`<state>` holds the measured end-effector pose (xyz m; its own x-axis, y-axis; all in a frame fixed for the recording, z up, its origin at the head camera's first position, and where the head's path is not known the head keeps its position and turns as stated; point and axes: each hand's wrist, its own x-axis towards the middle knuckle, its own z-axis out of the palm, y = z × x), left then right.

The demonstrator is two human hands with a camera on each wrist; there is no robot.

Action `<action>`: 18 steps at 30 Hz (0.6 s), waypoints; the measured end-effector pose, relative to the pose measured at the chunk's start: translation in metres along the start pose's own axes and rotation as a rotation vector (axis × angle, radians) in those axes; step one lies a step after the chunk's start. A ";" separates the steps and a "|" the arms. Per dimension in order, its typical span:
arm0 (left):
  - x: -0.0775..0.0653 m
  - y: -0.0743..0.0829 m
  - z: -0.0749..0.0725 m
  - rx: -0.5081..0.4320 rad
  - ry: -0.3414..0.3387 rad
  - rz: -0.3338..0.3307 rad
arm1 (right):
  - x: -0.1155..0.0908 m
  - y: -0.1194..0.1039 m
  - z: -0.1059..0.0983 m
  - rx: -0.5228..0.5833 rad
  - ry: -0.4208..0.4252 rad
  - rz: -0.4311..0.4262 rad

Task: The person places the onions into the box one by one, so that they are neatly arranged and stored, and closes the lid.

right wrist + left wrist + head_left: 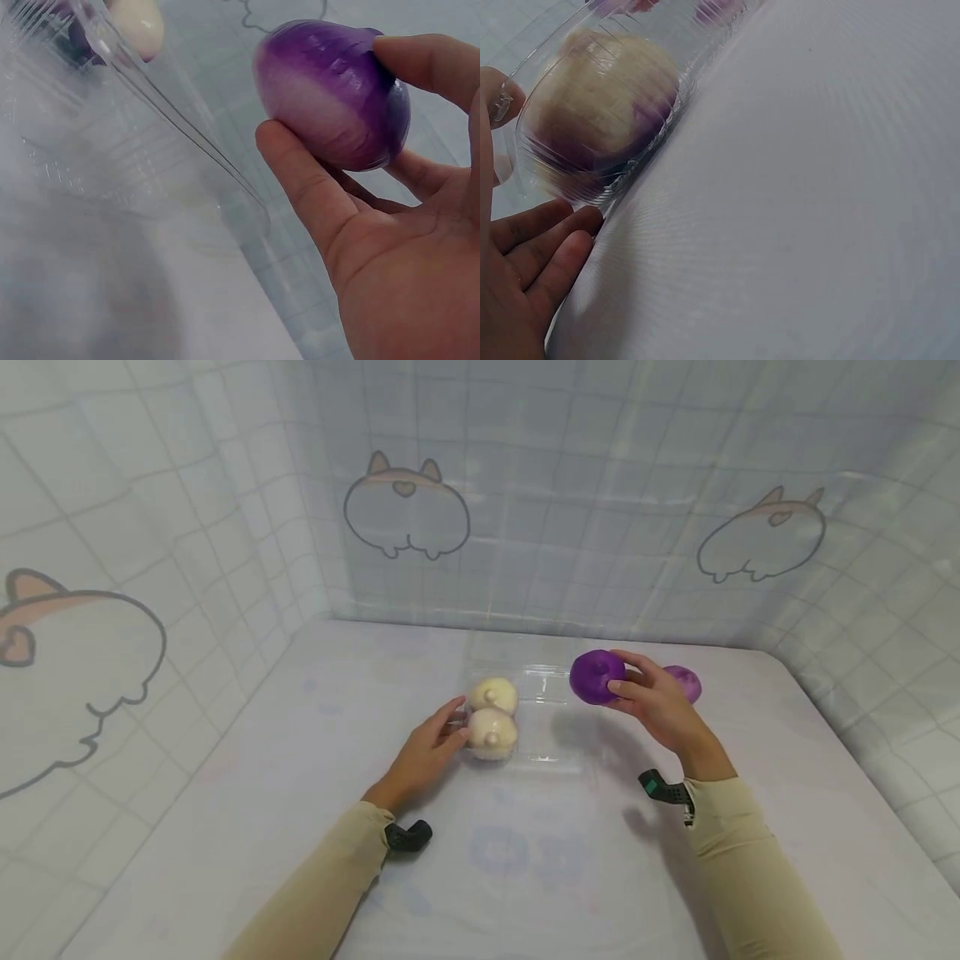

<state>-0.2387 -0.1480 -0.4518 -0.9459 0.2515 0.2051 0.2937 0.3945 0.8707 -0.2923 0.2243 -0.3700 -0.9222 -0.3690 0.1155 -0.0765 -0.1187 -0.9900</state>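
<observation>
My right hand (651,700) grips a glossy purple-and-white toy onion (594,677), raised above the table. In the right wrist view, thumb and fingers are around that onion (322,97). Two cream-topped toy onions (492,731) sit together in the left part of a clear plastic box (546,758); purple shows on a lower side in the left wrist view. My left hand (427,750) holds the box's left end, thumb and a finger at its edge, other fingers loosely extended. Another purple onion (684,682) lies on the table, partly behind my right hand.
A white-covered table (300,860) lies under the work. Tile-patterned sheets with printed cartoon animals, such as one behind (405,514), enclose it at the back and sides. Black wrist-worn cameras (408,836) sit at both sleeves.
</observation>
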 end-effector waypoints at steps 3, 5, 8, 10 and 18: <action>-0.004 0.014 -0.004 -0.004 -0.014 -0.003 | 0.004 0.001 0.005 -0.028 -0.016 -0.003; -0.007 0.025 -0.006 -0.007 -0.021 -0.005 | 0.006 0.002 0.007 -0.050 -0.025 -0.001; -0.011 0.040 -0.008 -0.010 -0.020 0.004 | 0.009 0.003 0.011 -0.072 -0.040 0.002; -0.013 0.043 -0.009 -0.013 -0.018 0.005 | 0.011 0.004 0.014 -0.082 -0.052 -0.001; -0.013 0.046 -0.009 -0.021 -0.032 -0.009 | 0.017 0.008 0.018 -0.095 -0.075 0.023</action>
<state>-0.2138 -0.1414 -0.4107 -0.9435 0.2762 0.1832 0.2820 0.3782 0.8817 -0.3024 0.2007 -0.3743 -0.8936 -0.4386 0.0951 -0.0949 -0.0225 -0.9952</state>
